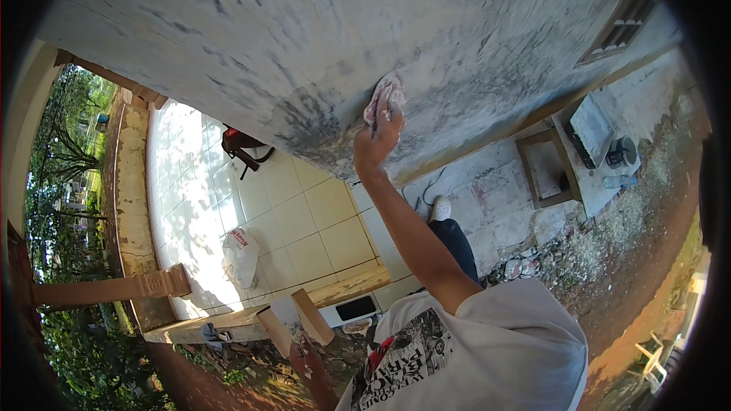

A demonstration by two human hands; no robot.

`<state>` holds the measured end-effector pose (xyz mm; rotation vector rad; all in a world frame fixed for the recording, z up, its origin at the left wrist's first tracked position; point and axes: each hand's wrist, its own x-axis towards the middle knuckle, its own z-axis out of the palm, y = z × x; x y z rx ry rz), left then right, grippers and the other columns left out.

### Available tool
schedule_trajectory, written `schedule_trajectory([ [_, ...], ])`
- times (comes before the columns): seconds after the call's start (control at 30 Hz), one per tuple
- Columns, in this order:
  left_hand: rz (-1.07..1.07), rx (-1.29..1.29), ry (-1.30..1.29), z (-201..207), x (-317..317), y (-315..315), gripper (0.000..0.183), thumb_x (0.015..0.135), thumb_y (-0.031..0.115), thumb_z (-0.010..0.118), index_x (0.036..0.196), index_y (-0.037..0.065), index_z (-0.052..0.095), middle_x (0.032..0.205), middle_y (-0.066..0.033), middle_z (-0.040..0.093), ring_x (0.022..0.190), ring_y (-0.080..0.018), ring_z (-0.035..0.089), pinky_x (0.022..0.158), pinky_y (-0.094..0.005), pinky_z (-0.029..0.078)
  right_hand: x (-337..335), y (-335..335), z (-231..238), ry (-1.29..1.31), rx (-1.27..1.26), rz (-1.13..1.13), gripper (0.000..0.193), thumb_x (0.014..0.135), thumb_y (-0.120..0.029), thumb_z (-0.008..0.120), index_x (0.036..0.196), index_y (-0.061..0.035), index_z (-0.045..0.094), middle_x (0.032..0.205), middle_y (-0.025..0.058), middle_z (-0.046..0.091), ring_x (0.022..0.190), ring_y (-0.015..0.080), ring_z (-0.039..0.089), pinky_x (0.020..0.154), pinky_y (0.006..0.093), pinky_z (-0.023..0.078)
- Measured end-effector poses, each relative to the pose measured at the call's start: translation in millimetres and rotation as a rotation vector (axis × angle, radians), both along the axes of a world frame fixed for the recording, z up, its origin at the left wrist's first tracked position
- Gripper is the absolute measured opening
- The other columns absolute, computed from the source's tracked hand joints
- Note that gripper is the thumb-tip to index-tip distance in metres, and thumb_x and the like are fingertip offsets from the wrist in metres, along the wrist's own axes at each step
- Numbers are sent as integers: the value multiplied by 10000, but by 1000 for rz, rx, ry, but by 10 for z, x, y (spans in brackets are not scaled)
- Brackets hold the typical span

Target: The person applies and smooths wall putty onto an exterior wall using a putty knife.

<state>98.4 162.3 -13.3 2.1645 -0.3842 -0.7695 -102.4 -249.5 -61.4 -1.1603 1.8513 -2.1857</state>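
Note:
My right hand (378,137) is closed round a crumpled, pinkish-white cloth (387,97). The cloth presses on a grey wall (304,38) with patchy dark smears, the darkest just left of the hand. Low down at the left, my left hand (306,361) grips the near edge of a tan, open-sided box (311,318), perhaps cardboard or wood, with a pale inside. White smudges mark the fingers of both hands. My white shoe (440,208) stands on the paving below the wall.
A wooden stand (560,160) at the right bears a whitish tray (590,131), a dark bucket (622,152) and a clear bottle (620,181). Rubble (525,265) lies nearby. On the tiled floor (289,221) are a white plastic bag (241,259) and a dark red-and-black object (245,148).

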Motion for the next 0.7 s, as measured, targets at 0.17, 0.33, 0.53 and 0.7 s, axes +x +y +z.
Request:
schedule_trajectory([
  [0.17, -21, -85, -19, 238, -215, -259, 305, 1014, 315, 522, 849, 58, 528, 543, -30, 500, 368, -132, 464, 328, -269, 331, 701, 744, -383, 13, 132, 481, 498, 683, 141, 544, 1158, 29, 643, 1120, 249, 589, 1069, 445, 522, 936, 490, 422],
  [0.33, -81, -64, 79, 199, -145, -114, 297, 1021, 317, 510, 870, 62, 528, 557, -27, 505, 379, -121, 465, 334, -265, 334, -327, 587, -171, -236, -25, 356, 427, 858, 136, 457, 1242, 15, 600, 928, 80, 591, 788, 162, 541, 697, 258, 452],
  [0.53, -117, -96, 48, 182, -178, -126, 306, 1026, 332, 499, 880, 65, 538, 563, -29, 520, 384, -116, 465, 333, -263, 326, -1292, -229, 5, -203, -117, -94, 210, 848, 68, 468, 996, 60, 617, 895, 118, 604, 748, 246, 559, 705, 336, 463],
  [0.7, -122, -98, 32, 210, -186, -239, 292, 1027, 317, 494, 882, 68, 540, 588, -28, 534, 395, -112, 468, 336, -258, 319, 226, 449, -89, 88, 49, 316, 465, 704, 129, 536, 1138, 17, 659, 1143, 230, 597, 1049, 428, 547, 912, 461, 452],
])
